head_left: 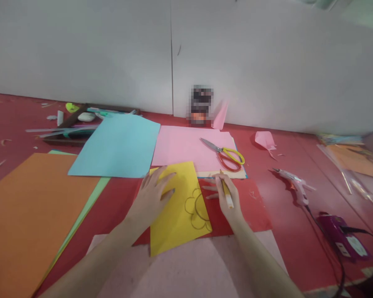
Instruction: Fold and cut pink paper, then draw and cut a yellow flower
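You face a plain pale grey wall [267,62] that fills the upper half of the view. A thin dark vertical seam [171,58] splits it into two panels. The wall meets a red surface [286,231] that spreads across the whole lower half. The red is scuffed and littered with small paper scraps near its left edge. Light is soft and even, with only faint shadows. At the top right corner, a blurred pale green patch [360,12] shows.

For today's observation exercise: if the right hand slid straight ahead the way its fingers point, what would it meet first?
The right hand would probably first meet the pink paper, then the scissors; depth is uncertain.
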The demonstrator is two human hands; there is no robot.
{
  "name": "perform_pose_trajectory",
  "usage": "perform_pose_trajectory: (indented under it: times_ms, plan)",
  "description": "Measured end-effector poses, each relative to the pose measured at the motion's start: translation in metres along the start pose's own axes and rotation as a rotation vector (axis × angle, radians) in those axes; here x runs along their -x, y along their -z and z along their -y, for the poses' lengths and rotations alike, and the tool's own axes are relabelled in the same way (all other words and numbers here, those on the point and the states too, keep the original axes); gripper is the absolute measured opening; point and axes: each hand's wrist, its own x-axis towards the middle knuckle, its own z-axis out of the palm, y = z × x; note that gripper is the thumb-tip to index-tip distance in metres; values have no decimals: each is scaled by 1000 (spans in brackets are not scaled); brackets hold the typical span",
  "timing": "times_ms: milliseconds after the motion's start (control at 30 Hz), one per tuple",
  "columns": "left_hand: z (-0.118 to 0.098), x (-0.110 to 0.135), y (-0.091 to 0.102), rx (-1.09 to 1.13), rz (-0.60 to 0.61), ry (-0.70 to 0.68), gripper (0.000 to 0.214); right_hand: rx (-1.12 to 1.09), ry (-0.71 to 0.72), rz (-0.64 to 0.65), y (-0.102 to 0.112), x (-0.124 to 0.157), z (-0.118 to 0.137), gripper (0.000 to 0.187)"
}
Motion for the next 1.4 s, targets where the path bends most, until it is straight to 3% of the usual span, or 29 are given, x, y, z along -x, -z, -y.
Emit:
perform_pose_trajectory:
  times_ms: [200, 433, 600, 733, 933, 1100, 1300, 1400]
  plan:
    - [4, 0, -6, -64, 6, -18, 42, -2, 36, 109, 3, 0, 2, 23]
    - [1, -3, 0, -36, -23, -33, 38, 4, 98, 33, 0, 3, 2, 34]
    - [3, -2, -4, -24, 23, -58, 37, 73, 174, 54, 4, 3, 6, 36]
    - [7, -5, -6, -4, 30, -79, 34, 82, 152, 73, -2, 4, 6, 34]
    - [7, -7, -1, 14, -69, -133, 31, 168, 142, 197, -11, 3, 1, 30]
    - [1, -3, 1, 12, 53, -239, 31, 128, 155, 223, -10, 4, 2, 27]
    - [3, -3, 0, 3, 159, -241, 30, 22, 116, 49, -9, 3, 3, 33]
    - [4, -4, -1, 3, 170, -252, 30, 38, 101, 80, -10, 2, 2, 36]
